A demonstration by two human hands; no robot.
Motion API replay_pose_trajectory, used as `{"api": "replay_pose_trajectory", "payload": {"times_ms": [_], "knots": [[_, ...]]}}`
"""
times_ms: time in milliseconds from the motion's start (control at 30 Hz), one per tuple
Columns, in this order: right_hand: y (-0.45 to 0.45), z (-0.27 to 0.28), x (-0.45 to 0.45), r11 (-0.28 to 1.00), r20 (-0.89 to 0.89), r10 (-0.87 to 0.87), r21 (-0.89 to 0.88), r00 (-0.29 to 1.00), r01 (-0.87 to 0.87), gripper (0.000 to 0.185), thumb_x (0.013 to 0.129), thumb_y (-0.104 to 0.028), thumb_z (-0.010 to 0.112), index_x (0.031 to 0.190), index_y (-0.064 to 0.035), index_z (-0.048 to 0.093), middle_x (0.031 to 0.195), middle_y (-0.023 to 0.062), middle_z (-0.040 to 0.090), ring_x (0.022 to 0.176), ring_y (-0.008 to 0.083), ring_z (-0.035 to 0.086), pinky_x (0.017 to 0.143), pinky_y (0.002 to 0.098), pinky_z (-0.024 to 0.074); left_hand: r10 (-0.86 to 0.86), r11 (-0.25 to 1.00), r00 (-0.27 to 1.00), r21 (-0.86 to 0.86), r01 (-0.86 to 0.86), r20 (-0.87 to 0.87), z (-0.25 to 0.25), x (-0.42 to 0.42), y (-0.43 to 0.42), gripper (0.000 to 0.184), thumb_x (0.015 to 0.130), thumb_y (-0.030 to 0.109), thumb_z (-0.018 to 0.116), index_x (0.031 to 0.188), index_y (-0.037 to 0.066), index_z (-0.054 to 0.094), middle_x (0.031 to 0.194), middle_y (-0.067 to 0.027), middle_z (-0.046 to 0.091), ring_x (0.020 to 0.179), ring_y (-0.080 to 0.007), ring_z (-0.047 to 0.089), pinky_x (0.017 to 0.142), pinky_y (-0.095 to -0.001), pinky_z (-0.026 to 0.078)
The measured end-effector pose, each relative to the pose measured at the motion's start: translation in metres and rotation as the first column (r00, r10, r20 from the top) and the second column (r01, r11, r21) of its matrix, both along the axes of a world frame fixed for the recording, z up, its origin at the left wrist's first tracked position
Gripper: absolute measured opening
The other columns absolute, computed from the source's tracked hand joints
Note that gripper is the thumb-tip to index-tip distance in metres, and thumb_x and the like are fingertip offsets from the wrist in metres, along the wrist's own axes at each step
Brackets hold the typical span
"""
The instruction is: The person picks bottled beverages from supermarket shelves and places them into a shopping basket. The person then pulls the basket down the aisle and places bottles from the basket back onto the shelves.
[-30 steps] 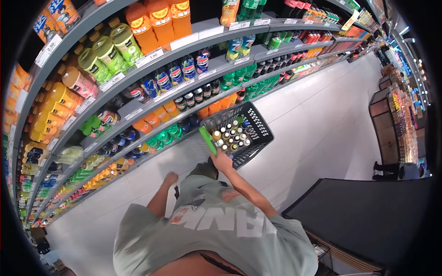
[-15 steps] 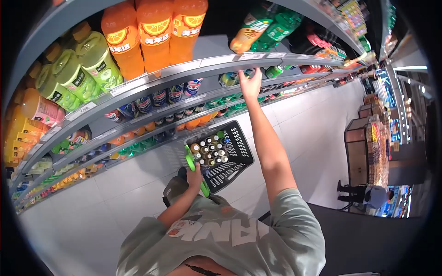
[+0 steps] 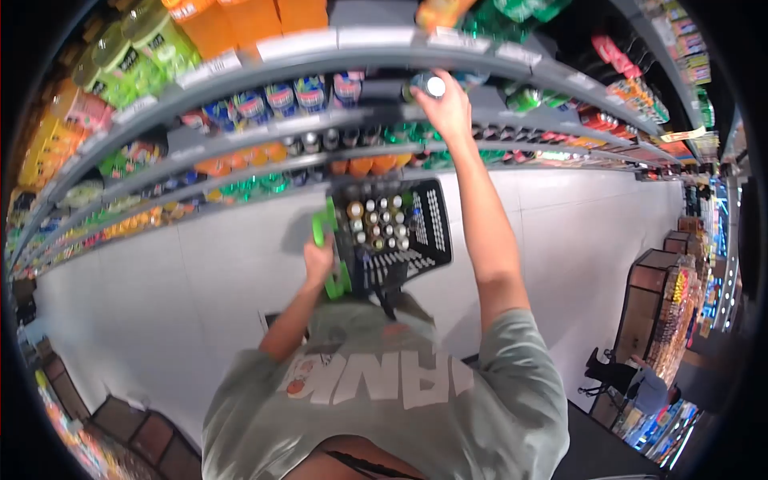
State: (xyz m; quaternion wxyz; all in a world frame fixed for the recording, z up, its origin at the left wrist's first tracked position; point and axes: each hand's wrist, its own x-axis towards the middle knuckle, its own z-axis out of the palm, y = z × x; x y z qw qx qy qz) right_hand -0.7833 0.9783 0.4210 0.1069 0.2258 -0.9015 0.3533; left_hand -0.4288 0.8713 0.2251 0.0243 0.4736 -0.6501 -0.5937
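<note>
at the far left of the shelving stand yellow bottles [image 3: 54, 136], then green-labelled juice bottles [image 3: 160, 40] and large orange soda bottles [image 3: 248, 30], cut off by the top edge. below the orange ones runs a row of blue pepsi drinks [image 3: 280, 98]. the hands are well apart. the left hand [image 3: 318, 261] is clamped on the green handle [image 3: 332, 276] of a black perforated shopping basket [image 3: 436, 212], which holds a cluster of capped bottles [image 3: 379, 222]. farther right and higher, the right hand [image 3: 451, 110] grips a white-capped bottle [image 3: 434, 86] at the shelf level of the pepsi; whether its base touches the shelf cannot be told. just right of that hand are green drinks [image 3: 525, 99]. at the far right, another person [image 3: 654, 392] is beside a display of goods.
</note>
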Motion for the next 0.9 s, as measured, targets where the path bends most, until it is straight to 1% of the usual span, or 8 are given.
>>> {"api": "replay_pose_trajectory", "payload": {"times_ms": [100,200,300,367,500,633,700,900], "knots": [[0.033,-0.015,0.02,0.982,-0.201,0.17,-0.042,0.965,-0.182,0.051,0.073,-0.029,0.081,0.117,-0.0114,0.064,0.124,0.0132,0.062,0.101,0.0373,0.064,0.083,0.0428,0.0537,0.068,0.997,0.998,-0.048,-0.068,-0.01,0.016,-0.004,0.008,0.025,0.092,0.022,0.062,0.086,-0.001,0.058,0.052,-0.0074,0.054,0.036,-0.0164,0.051,0.035,-0.0329,0.041],[0.083,-0.002,0.062,0.919,-0.201,0.273,-0.236,0.941,-0.317,0.052,0.073,-0.027,0.082,0.119,-0.0116,0.064,0.127,0.0173,0.06,0.109,0.0353,0.062,0.088,0.0398,0.0529,0.086,0.988,0.996,-0.133,-0.082,0.026,0.004,-0.005,0.01,0.025,0.091,0.022,0.063,0.085,-0.001,0.057,0.052,-0.0062,0.053,0.038,-0.015,0.052,0.036,-0.0316,0.043],[0.147,0.005,0.121,0.907,-0.042,0.334,-0.257,0.941,-0.334,0.054,0.074,-0.022,0.081,0.123,-0.0089,0.062,0.128,0.0188,0.06,0.121,0.0331,0.057,0.099,0.0389,0.0473,0.098,0.977,0.994,-0.194,-0.086,0.056,0.002,-0.004,0.013,0.026,0.091,0.023,0.064,0.085,-0.001,0.057,0.053,-0.0053,0.053,0.039,-0.0148,0.053,0.036,-0.0311,0.043],[0.184,-0.021,0.155,0.909,0.184,0.318,-0.337,0.93,-0.244,0.054,0.074,-0.019,0.081,0.122,-0.0048,0.062,0.126,0.0185,0.061,0.121,0.0329,0.057,0.101,0.0389,0.0459,0.112,0.976,0.992,-0.192,-0.1,0.055,0.004,-0.006,0.012,0.026,0.091,0.023,0.064,0.085,-0.001,0.057,0.055,-0.0055,0.054,0.041,-0.0146,0.054,0.037,-0.0304,0.043],[0.229,-0.119,0.202,0.968,0.568,0.102,-0.246,0.817,0.05,0.048,0.077,-0.021,0.079,0.118,-0.001,0.063,0.117,0.0202,0.065,0.106,0.0353,0.065,0.088,0.0385,0.0514,0.112,0.971,0.981,-0.229,-0.074,0.157,0.014,-0.012,0.014,0.023,0.09,0.023,0.065,0.09,0.001,0.059,0.058,-0.0056,0.055,0.041,-0.0137,0.052,0.038,-0.0296,0.044],[0.264,-0.264,0.218,0.976,0.65,-0.132,-0.046,0.749,0.211,0.049,0.079,-0.025,0.077,0.119,-0.0018,0.061,0.111,0.0203,0.067,0.1,0.0377,0.065,0.084,0.0406,0.052,0.109,0.971,0.973,-0.233,-0.06,0.205,0.019,-0.018,0.014,0.023,0.091,0.023,0.065,0.091,0.0,0.059,0.058,-0.0051,0.054,0.042,-0.0129,0.052,0.038,-0.0283,0.043],[0.277,-0.328,0.225,0.94,0.641,-0.304,0.084,0.705,0.329,0.051,0.082,-0.026,0.075,0.122,-0.0013,0.057,0.107,0.022,0.067,0.1,0.0325,0.067,0.085,0.038,0.051,0.145,0.972,0.958,-0.216,-0.091,0.247,0.021,-0.019,0.015,0.023,0.091,0.022,0.064,0.09,0.0,0.059,0.057,-0.0041,0.053,0.043,-0.0117,0.051,0.039,-0.0271,0.043],[0.264,-0.505,0.212,0.751,0.671,-0.631,0.401,0.389,0.525,0.055,0.083,-0.028,0.073,0.125,-0.0031,0.047,0.118,0.0243,0.06,0.108,0.0418,0.059,0.089,0.0461,0.0473,0.135,0.969,0.959,-0.236,-0.075,0.251,0.013,-0.018,0.014,0.022,0.093,0.021,0.064,0.087,0.0,0.057,0.056,-0.0024,0.05,0.043,-0.0101,0.048,0.039,-0.0261,0.04]]}}
